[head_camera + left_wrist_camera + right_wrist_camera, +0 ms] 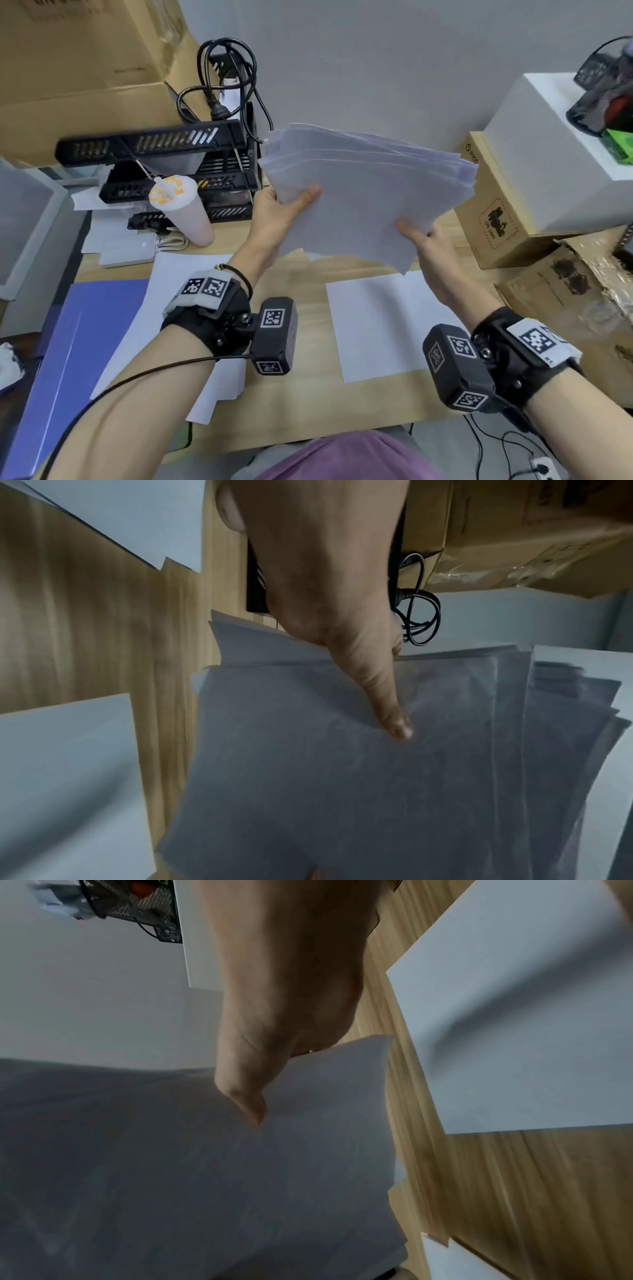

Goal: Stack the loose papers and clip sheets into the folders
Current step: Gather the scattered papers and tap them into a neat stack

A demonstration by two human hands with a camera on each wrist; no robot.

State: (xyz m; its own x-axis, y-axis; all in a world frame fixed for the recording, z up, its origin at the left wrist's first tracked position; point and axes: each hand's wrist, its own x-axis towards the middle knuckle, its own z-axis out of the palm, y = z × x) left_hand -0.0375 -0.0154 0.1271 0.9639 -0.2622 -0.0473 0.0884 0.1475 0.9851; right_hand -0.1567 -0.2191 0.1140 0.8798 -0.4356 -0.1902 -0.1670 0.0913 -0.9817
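White paper stack (370,192), edges fanned, lifted mid-frame above desk (301,404). Left hand (277,212) and right hand (424,240) pinch near corners, thumbs on top; fingers beneath hidden, probably supporting for squaring.

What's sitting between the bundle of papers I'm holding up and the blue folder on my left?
Nothing upright blocks the way. Both hands, left and right, hold the paper stack above the desk. Loose white sheets lie flat between it and the blue folder, overlapping the folder's right edge.
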